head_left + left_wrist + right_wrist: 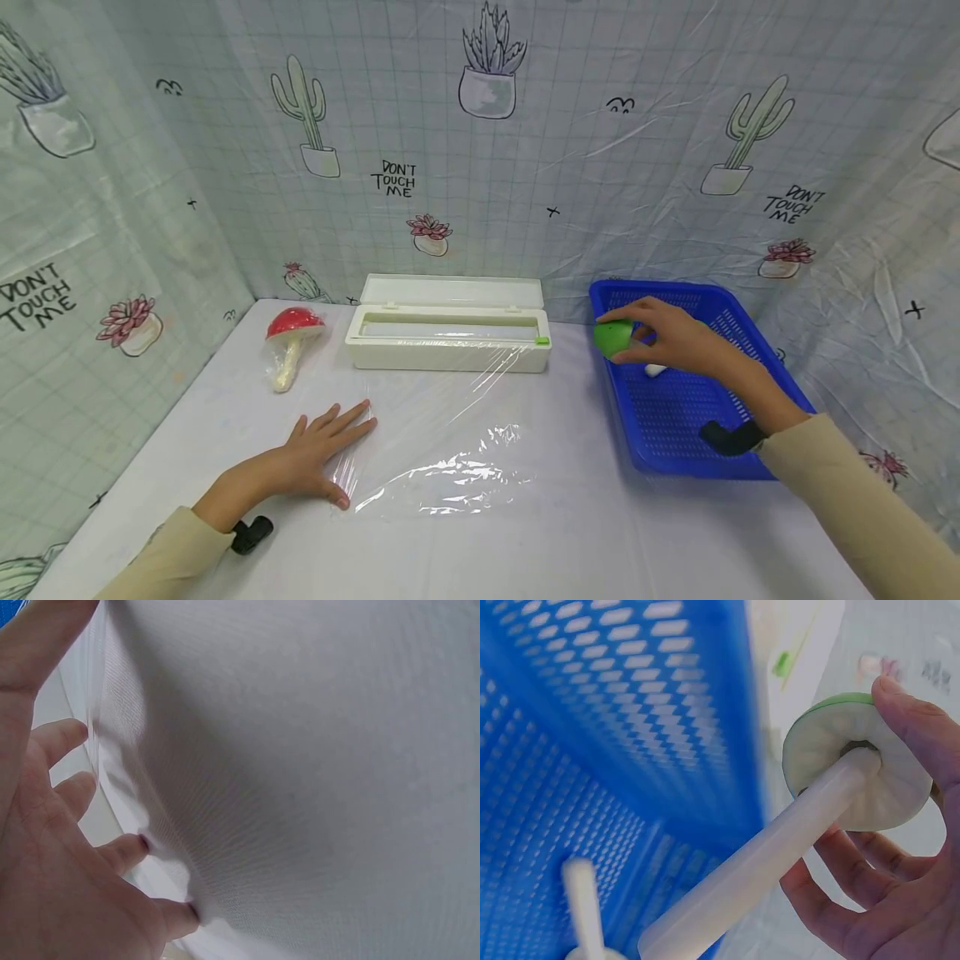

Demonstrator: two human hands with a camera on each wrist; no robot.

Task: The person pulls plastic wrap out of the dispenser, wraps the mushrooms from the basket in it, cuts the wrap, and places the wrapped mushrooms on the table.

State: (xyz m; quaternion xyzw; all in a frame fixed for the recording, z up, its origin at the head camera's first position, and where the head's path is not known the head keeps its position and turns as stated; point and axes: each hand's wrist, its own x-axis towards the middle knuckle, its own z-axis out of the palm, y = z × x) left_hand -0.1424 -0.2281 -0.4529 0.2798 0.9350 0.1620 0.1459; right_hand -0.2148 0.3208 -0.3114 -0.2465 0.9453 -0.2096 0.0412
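My right hand (678,337) grips a toy mushroom by its green cap (613,337), over the left side of the blue basket. In the right wrist view, the white stem (757,859) slants down from the cap's pale underside. My left hand (311,454) lies on the white table with its fingers spread. Its fingertips rest at the left edge of a sheet of clear cling film (442,450). The film stretches toward me from a white wrap dispenser (450,357), whose lid is raised. A red-capped mushroom (292,343), wrapped in film, lies beyond my left hand.
The blue mesh basket (697,462) stands on the right side of the table. Inside it lies another white-stemmed piece (583,907), partly hidden by my right hand in the head view. Patterned curtains (570,167) enclose the table at the back and sides.
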